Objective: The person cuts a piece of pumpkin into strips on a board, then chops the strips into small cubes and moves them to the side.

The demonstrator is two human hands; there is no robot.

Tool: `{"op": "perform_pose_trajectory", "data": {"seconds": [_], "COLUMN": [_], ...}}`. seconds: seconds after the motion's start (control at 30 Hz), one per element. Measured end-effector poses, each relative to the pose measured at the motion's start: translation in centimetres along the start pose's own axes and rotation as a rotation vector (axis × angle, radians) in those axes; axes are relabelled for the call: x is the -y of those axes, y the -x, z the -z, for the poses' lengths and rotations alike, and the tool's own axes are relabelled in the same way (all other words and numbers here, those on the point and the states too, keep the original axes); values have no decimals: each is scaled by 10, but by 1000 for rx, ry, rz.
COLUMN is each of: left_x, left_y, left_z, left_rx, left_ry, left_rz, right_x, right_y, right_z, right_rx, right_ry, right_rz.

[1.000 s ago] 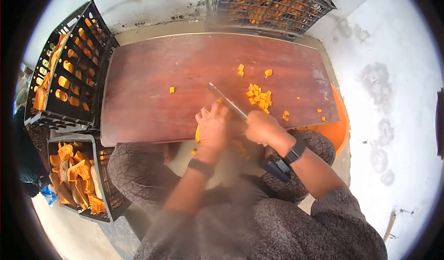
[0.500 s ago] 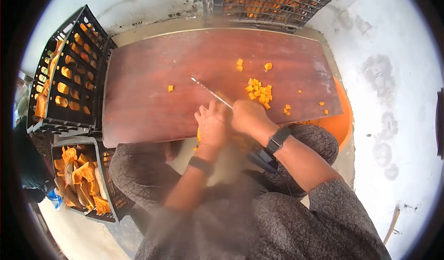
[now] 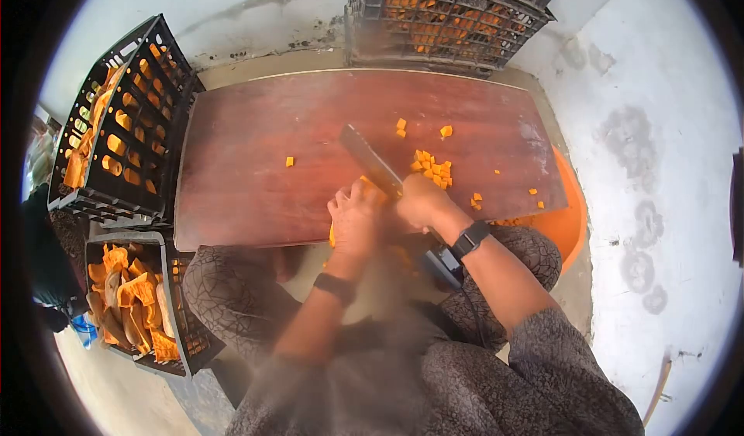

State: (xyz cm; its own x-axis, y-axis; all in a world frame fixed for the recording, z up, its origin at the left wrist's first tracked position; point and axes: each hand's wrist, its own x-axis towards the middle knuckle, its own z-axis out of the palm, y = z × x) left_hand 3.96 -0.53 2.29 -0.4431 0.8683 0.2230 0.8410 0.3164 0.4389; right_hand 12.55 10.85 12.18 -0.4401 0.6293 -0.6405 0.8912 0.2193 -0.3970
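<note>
At the near edge of a reddish-brown board [image 3: 248, 118], my left hand [image 3: 355, 223] is closed over an orange pumpkin piece [image 3: 373, 191], mostly hidden under the fingers. My right hand [image 3: 422, 203] grips a kitchen knife [image 3: 367, 157] by its handle, the blade angled up and to the left across the board. The blade's lower part is right beside the pumpkin piece and my left fingertips. Just beyond my right hand lies a small heap of pumpkin cubes [image 3: 434, 171], with several loose cubes scattered around it. One lone cube [image 3: 290, 161] lies on the left.
Black crates [image 3: 99, 189] of pumpkin pieces stand to the left. A lower crate [image 3: 172, 289] there holds peeled or cut pieces. Stacked crates [image 3: 457, 56] rise behind the board. An orange basin [image 3: 572, 211] sits under its right end, near a white wall [image 3: 659, 87].
The knife blade has turned so its broad side shows, and more of the pumpkin piece is visible. My left hand stays on the pumpkin. The view has shifted slightly.
</note>
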Motion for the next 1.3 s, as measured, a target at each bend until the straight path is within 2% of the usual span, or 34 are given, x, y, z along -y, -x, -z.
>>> {"op": "perform_pose_trajectory", "data": {"seconds": [0.07, 0.17, 0.27, 0.4, 0.47, 0.57, 0.83, 1.13, 1.3], "left_x": [-1, -6, -4, -6, -5, -1, 0, 5, 2], "left_y": [0, 3, 5, 3, 1, -1, -1, -2, -3], "left_z": [5, 17, 20, 27, 30, 28, 34, 26, 31], "left_rx": [11, 79, 47, 113, 136, 154, 31, 134, 85], "left_ry": [-21, -82, -114, -66, -59, -40, 76, 80, 71], "left_rz": [-17, -64, -72, -40, -27, -52, -146, -89, -106], "right_x": [-1, -26, -29, -34, -35, -28, -27, -15, -9], "right_y": [6, -11, 7, 25, 32, 47, 52, 63, 66], "right_z": [-1, -15, -15, -13, -11, -5, -10, -7, -7], "right_rx": [-70, -138, -207, -213, -304, -232, -194, -166, -143], "right_ry": [112, 66, 79, 28, 171, 153, 232, 280, 315], "right_rz": [89, 157, 172, 131, 263, 217, 216, 188, 173]}}
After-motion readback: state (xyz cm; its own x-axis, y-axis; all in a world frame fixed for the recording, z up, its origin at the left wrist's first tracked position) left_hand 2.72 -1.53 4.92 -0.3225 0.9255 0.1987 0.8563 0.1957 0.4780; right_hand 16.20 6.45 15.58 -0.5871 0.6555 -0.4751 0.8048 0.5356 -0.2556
